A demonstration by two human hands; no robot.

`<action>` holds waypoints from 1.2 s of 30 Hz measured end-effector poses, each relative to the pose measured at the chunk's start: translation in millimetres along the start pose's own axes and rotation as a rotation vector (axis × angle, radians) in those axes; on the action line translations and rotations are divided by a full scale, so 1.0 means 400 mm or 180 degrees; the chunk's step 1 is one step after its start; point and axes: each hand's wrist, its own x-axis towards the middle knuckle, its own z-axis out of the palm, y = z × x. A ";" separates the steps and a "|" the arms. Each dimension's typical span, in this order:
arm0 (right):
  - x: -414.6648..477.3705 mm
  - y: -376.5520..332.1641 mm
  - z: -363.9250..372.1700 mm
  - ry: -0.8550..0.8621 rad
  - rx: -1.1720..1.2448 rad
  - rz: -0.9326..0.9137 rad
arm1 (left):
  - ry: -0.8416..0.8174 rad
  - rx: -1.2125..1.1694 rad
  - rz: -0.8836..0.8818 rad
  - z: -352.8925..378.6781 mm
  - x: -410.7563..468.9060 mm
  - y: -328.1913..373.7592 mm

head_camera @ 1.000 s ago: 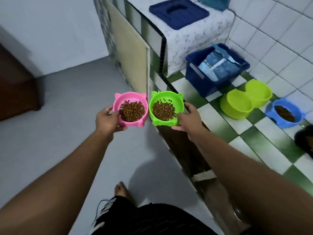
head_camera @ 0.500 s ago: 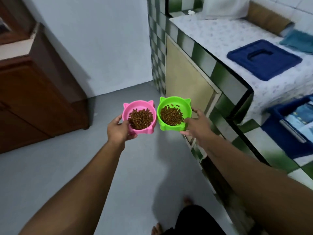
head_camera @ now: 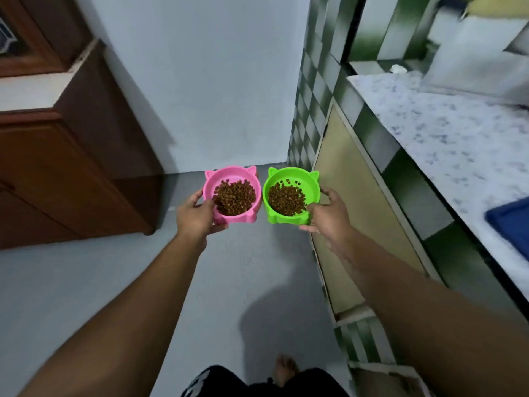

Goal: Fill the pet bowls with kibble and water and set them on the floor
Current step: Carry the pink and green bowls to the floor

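Note:
A pink cat-eared bowl point(head_camera: 248, 175) full of brown kibble point(head_camera: 234, 196) is held out in front of me, above the grey floor point(head_camera: 86, 282). My left hand point(head_camera: 197, 216) grips its near left rim. Beside it, a small gap apart, a green cat-eared bowl point(head_camera: 303, 179) also holds kibble point(head_camera: 286, 199). My right hand point(head_camera: 326, 213) grips the green bowl's near right side. Both bowls are level and in the air.
A brown wooden cabinet point(head_camera: 65, 173) stands at the left against a white wall point(head_camera: 200, 81). On the right runs a green-and-white tiled counter point(head_camera: 380, 138) with a beige door point(head_camera: 357, 213); a blue lid point(head_camera: 509, 222) lies on its top. My foot point(head_camera: 286, 368) is below.
My view has turned left, away from the blue tub and other bowls on the tiled floor, toward the cabinet and wall. Both bowls stay held and have drifted slightly apart.

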 end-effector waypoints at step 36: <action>1.748 0.561 0.869 0.0109 -0.0939 0.0787 | 0.0779 0.0428 -0.0909 0.359 1.898 -0.549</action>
